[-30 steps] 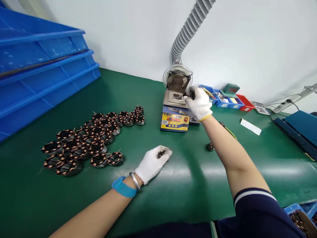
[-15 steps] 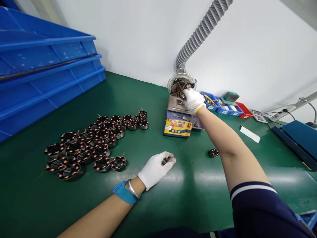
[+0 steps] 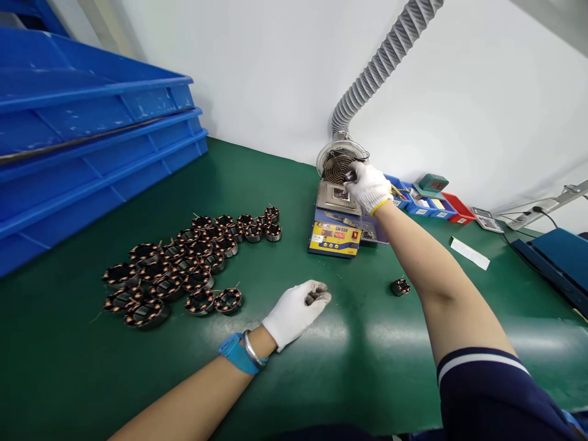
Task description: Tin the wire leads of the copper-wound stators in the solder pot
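Left hand (image 3: 294, 312) fingers curled round small dark part (image 3: 314, 298); right hand (image 3: 367, 187) over solder pot (image 3: 337, 214), grip apparently closed, contents hidden.

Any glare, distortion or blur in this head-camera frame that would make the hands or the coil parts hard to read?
Head view: soft glare patches on the green mat near the left hand; wide-angle bending curves the blue trays and hose; right hand at the solder pot is small and slightly soft; wound stators are sharp, evenly lit, with weak shadows.
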Available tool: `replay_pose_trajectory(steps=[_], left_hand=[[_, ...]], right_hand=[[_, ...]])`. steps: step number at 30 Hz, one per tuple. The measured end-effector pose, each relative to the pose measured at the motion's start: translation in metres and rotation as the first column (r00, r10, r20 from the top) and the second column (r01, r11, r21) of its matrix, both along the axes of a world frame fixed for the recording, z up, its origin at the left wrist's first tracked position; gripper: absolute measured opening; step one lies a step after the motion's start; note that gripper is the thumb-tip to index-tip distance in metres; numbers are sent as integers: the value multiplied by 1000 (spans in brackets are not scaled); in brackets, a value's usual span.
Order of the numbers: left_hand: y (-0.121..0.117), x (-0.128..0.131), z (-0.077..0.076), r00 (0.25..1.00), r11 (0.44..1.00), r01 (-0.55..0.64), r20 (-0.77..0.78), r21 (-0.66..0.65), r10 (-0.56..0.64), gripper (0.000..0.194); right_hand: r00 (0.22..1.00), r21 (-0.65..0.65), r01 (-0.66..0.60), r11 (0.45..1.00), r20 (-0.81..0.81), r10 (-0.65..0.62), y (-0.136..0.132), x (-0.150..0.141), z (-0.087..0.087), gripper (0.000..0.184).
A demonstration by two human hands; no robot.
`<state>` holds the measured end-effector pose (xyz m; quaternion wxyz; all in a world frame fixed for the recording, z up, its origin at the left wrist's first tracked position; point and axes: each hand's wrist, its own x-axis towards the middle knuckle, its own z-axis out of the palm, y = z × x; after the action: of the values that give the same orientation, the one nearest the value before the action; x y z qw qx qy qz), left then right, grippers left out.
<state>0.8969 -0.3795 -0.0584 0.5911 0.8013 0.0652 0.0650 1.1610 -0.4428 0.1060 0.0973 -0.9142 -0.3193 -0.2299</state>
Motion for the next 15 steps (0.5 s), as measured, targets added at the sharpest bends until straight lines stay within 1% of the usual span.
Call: replay_pose_trajectory(steps=[1, 3, 4, 6, 8, 10, 12, 15], left_hand=[[0, 1, -1, 1000, 1000, -18, 9, -21, 18, 31], [0, 2, -3, 997, 995, -68, 33, -67, 70, 34], [1, 3, -4, 993, 991, -100, 46, -94, 104, 37], [2, 5, -5, 980, 974, -163, 84, -159, 178, 44], [3, 7, -5, 960, 951, -209, 136, -228, 244, 53], [4, 7, -5, 936, 936, -233, 199, -263, 289, 60], [5, 5, -6, 917, 941, -246, 258, -231, 303, 63], [8, 2, -8, 892, 946, -305, 316, -109, 324, 64]], right_hand=[[999, 78, -28, 997, -33, 31, -3, -4, -1, 44], [983, 235, -99, 967, -127, 132, -9, -15, -5, 42], [965, 304, -127, 944, -185, 189, -11, -22, -8, 41], [911, 401, -127, 907, -316, 266, -14, -41, -17, 43], [844, 430, -97, 898, -442, 303, -15, -63, -30, 48], [770, 427, -87, 900, -545, 333, -14, -89, -46, 55], [698, 421, -91, 903, -619, 359, -13, -118, -64, 64], [618, 391, -74, 918, -704, 350, -14, -157, -89, 71]])
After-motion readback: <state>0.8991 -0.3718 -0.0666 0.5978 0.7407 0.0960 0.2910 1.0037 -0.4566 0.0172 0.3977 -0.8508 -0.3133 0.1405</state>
